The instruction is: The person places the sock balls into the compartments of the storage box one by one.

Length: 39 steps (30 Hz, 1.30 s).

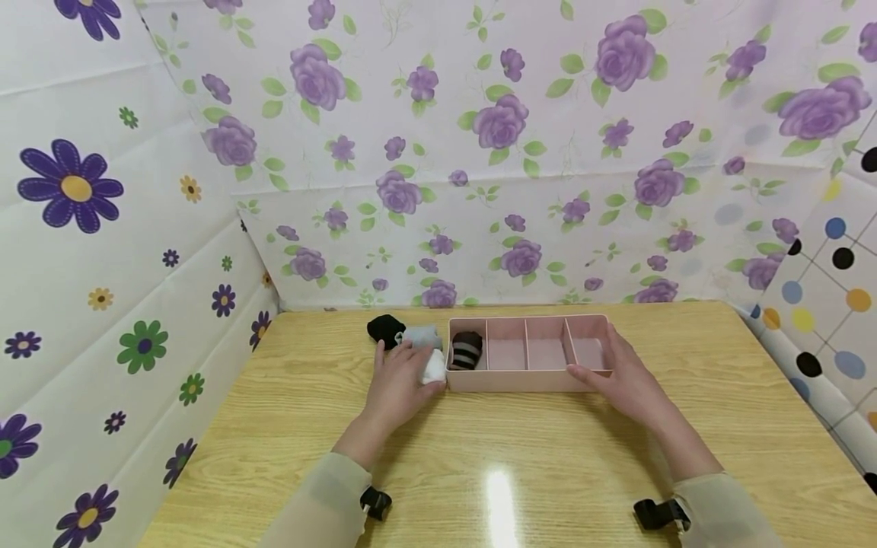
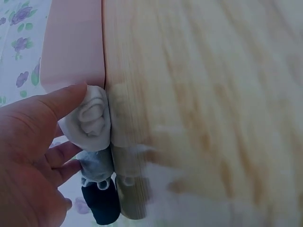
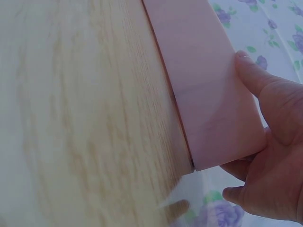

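A pink box (image 1: pixel 527 381) with several compartments in a row sits on the table. In its leftmost compartment lies a dark rolled sock (image 1: pixel 467 351) with grey stripes. My right hand (image 1: pixel 632 377) grips the box's right end, thumb at the front rim and fingers round the end wall. Just left of the box, my left hand (image 1: pixel 400 384) holds a white rolled sock (image 2: pixel 90 120) between thumb and fingers. The thumb tip lies right by the box's end wall. Behind that sock are a grey rolled sock (image 1: pixel 422 336) and a black rolled sock (image 1: pixel 385 330).
The wood-grain table (image 1: pixel 438 464) is glossy and reflects a light near its front. Flower-printed cloth (image 1: pixel 479 190) hangs behind it and along the left side. A dotted cloth (image 1: pixel 822 304) covers the right side.
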Motion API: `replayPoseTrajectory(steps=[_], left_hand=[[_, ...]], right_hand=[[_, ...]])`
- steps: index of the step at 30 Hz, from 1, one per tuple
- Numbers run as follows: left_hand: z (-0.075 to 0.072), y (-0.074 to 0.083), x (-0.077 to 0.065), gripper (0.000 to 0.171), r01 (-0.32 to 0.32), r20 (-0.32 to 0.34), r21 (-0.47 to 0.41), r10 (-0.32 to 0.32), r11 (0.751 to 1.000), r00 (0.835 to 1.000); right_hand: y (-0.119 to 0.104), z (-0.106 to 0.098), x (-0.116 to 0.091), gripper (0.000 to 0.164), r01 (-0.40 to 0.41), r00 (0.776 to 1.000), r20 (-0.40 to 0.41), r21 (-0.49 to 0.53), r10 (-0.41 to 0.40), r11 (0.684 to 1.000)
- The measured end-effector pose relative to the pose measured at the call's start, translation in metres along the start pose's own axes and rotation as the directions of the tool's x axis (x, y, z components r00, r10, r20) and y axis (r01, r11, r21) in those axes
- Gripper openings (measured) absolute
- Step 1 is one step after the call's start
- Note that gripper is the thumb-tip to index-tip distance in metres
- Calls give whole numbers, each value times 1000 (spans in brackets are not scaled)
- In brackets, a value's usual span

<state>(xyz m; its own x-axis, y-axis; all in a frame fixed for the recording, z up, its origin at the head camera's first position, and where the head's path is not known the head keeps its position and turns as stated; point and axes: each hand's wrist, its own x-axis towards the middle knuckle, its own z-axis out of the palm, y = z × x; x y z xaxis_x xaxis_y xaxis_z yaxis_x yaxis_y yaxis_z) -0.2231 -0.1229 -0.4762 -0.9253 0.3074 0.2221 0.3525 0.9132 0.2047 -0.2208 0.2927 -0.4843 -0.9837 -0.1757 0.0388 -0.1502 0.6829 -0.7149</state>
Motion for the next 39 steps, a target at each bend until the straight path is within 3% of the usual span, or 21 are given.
replayPoseTrajectory(steps=[6,17,28,39], left_hand=[[-2,1,0,69,24,-47,-5,-24,1000,999],[-9,0,4,69,58,-127,-135,-75,989,989],[-21,3,10,69,5,-240,-175,-48,984,970],[-28,12,19,70,-11,-255,-231,-50,973,966]], right_hand=[[1,0,1,125,2,1000,-1,1,-2,1000],[3,1,1,126,8,1000,1,6,-8,1000],[1,0,0,126,0,1000,5,5,0,1000],[0,0,1,126,-10,1000,0,1,10,1000]])
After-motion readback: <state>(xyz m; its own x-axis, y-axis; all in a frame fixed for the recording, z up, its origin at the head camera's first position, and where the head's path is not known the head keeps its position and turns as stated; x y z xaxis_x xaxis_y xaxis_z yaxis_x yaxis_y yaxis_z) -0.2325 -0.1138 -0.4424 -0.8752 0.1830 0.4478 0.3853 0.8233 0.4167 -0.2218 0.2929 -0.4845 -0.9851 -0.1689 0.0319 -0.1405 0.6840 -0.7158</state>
